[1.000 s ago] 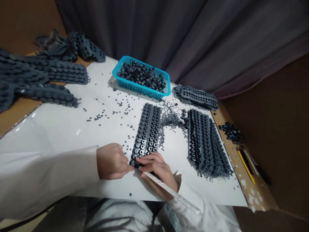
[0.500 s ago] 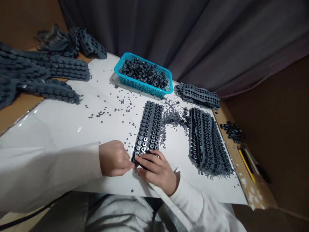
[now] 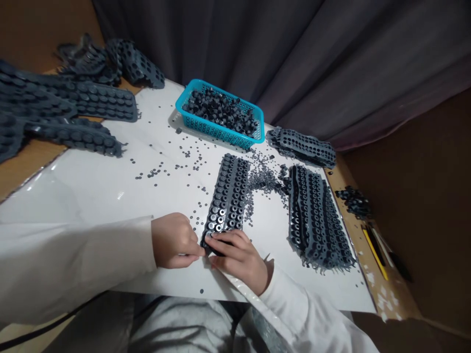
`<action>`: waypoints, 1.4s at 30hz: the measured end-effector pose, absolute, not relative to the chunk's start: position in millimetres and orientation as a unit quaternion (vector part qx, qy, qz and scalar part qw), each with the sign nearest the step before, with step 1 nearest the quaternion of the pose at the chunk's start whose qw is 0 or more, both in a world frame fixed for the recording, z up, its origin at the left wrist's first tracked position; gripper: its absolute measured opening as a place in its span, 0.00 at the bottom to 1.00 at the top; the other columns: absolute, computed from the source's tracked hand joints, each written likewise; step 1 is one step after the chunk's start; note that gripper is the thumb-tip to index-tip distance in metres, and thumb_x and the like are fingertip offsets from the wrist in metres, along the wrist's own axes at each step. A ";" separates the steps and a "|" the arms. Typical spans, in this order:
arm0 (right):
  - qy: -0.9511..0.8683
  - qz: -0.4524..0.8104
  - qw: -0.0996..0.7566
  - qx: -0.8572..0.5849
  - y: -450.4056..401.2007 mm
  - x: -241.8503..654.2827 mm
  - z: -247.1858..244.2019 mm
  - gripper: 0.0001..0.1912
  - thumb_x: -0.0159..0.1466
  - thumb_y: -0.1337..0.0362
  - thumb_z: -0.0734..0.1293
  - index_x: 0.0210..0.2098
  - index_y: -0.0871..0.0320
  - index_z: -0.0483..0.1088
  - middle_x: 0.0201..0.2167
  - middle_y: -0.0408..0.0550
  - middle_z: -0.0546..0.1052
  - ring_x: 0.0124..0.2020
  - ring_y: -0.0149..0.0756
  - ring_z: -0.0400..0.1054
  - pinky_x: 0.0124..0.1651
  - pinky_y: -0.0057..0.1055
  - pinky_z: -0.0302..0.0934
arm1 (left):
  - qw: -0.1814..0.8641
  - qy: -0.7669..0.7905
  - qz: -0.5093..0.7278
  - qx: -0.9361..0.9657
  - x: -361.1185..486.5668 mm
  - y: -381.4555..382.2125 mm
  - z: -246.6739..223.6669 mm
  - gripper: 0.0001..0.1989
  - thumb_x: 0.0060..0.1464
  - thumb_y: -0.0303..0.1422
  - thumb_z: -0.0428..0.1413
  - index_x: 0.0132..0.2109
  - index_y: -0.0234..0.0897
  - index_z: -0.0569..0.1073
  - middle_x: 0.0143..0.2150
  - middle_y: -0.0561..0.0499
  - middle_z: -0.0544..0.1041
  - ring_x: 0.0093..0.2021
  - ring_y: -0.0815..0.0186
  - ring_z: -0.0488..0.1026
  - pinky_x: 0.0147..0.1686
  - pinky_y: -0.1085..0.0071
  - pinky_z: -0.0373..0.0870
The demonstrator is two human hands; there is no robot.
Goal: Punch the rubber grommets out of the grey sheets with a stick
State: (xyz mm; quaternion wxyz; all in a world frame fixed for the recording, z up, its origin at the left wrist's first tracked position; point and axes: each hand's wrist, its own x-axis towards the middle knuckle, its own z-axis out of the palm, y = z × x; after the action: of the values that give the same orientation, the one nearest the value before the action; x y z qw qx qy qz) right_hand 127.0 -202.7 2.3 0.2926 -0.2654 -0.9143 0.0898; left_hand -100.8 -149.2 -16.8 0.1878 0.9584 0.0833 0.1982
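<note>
A dark grey moulded rubber sheet [image 3: 230,189] with rows of round, ring-topped parts lies lengthwise in front of me on the white table cover. My left hand [image 3: 175,241] is closed in a pinch at the sheet's near left corner. Its fingertips meet the edge there, and whatever small piece they pinch is hidden. Across the near end of the sheet lies my right hand [image 3: 239,257], fingers over the rubber and thumb by the near edge, gripping it. Small dark discs [image 3: 263,179] are scattered around the sheet, thickest on its right.
Behind the sheet stands a blue basket [image 3: 221,128] full of small dark rubber parts. More moulded sheets [image 3: 316,220] are stacked at right, with punched sheets [image 3: 301,144] behind them. Other sheets [image 3: 73,103] pile up at left. A yellow tool [image 3: 375,252] lies at the right edge.
Both hands stay at the near end of the sheet with barely any movement. The view has shifted very slightly.
</note>
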 end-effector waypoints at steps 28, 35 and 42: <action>-0.897 0.111 0.318 -0.287 -202.8 128.2 2.3 0.03 0.64 0.65 0.65 0.34 0.56 0.70 0.46 0.49 0.78 0.51 0.35 0.69 0.47 0.36 0.65 | 0.235 0.058 0.196 0.950 -103.6 -131.6 -10.4 0.11 0.52 0.31 0.54 0.42 0.47 0.76 0.23 0.53 0.64 0.27 0.64 0.60 0.30 0.64 0.50; -0.915 0.094 0.280 -0.276 -208.4 127.1 -0.6 0.07 0.66 0.65 0.62 0.33 0.56 0.71 0.47 0.47 0.78 0.51 0.34 0.68 0.49 0.36 0.63 | 0.249 0.080 0.185 0.948 -103.8 -128.9 -4.3 0.10 0.49 0.31 0.58 0.40 0.50 0.77 0.27 0.53 0.64 0.30 0.64 0.60 0.33 0.64 0.51; -0.906 0.043 0.307 -0.290 -211.1 119.4 -6.4 0.07 0.62 0.72 0.64 0.38 0.54 0.70 0.43 0.46 0.79 0.45 0.34 0.71 0.47 0.36 0.63 | 0.260 0.085 0.171 0.946 -104.3 -129.8 -3.5 0.12 0.47 0.32 0.60 0.41 0.50 0.77 0.29 0.53 0.63 0.31 0.64 0.60 0.34 0.63 0.51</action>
State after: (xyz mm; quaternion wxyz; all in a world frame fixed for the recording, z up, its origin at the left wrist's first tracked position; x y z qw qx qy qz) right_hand 119.4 -211.1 -6.4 0.3070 -0.2896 -0.9055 0.0432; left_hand -104.3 -129.8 -3.5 0.2605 0.9464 0.0846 0.1713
